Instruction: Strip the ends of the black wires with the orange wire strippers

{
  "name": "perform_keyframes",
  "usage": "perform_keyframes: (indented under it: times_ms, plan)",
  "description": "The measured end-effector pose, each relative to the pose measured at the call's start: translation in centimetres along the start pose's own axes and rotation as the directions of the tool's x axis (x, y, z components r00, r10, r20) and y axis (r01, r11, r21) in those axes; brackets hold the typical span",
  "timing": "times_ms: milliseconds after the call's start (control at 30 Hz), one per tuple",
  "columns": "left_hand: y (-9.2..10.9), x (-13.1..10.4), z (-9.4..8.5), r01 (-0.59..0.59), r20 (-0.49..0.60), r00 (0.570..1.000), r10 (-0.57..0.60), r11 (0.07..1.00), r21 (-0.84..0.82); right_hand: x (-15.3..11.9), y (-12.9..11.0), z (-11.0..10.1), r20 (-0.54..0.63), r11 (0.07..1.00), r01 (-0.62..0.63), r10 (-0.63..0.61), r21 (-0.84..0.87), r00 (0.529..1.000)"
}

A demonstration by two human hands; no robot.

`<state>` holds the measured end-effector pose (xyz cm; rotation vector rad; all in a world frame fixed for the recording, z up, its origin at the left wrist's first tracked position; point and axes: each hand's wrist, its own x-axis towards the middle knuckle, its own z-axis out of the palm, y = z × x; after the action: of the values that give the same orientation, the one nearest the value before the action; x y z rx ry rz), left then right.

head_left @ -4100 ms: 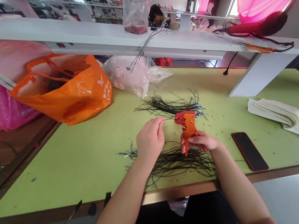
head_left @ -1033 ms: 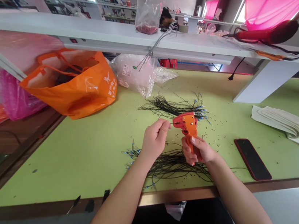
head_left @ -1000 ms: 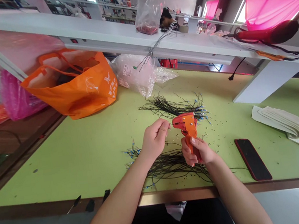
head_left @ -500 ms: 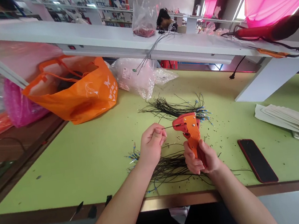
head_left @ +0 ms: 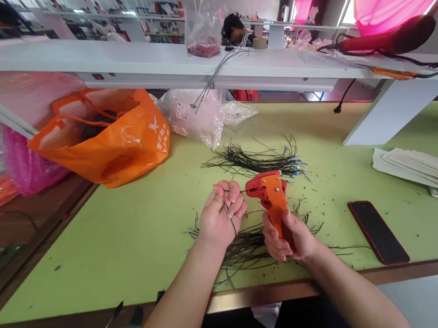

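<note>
My right hand (head_left: pixel 288 234) is wrapped round the handle of an orange and red hand tool (head_left: pixel 273 192), whose jaws point left. Just left of the jaws, my left hand (head_left: pixel 223 212) holds a thin black wire (head_left: pixel 234 227) in curled fingers; part of it hangs over the palm, and a short stretch reaches the jaws. Behind the tool lies a bundle of black wires (head_left: pixel 246 157) with blue tips at its right end. A second bundle of black wires (head_left: pixel 242 249) lies below my hands, partly hidden by them.
A phone (head_left: pixel 378 232) and folded white sheets (head_left: pixel 417 167) lie at the right. An orange bag (head_left: pixel 120 150) and a clear plastic bag (head_left: pixel 192 113) stand at the back left. A white shelf (head_left: pixel 141 66) crosses behind, bearing a red corded tool (head_left: pixel 392 41). A person sits beyond.
The fingers of my left hand have curled and turned palm up, with the wire now looping over them. The tool in my right hand has moved slightly left and the view has shifted a little.
</note>
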<state>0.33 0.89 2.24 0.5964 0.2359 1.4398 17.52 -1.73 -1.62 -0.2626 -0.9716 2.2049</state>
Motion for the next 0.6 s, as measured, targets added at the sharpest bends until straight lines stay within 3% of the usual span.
perform_keyframes:
  times_ms: [133, 333, 600]
  plan:
    - [0.03, 0.01, 0.13, -0.009, 0.006, 1.000, 0.009, 1.000, 0.013, 0.03, 0.37, 0.15, -0.017, 1.000, 0.009, -0.009, 0.000, 1.000]
    - [0.13, 0.14, 0.12, -0.011, -0.030, 1.000, 0.010, 1.000, -0.004, -0.08, 0.34, -0.02, 0.077, 0.996, 0.016, -0.022, 0.084, 0.997]
    - [0.37, -0.16, 0.28, -0.028, -0.035, 0.999, 0.028, 1.000, 0.005, -0.29, -0.11, -0.06, 0.117, 0.997, 0.082, -0.082, 0.007, 0.990]
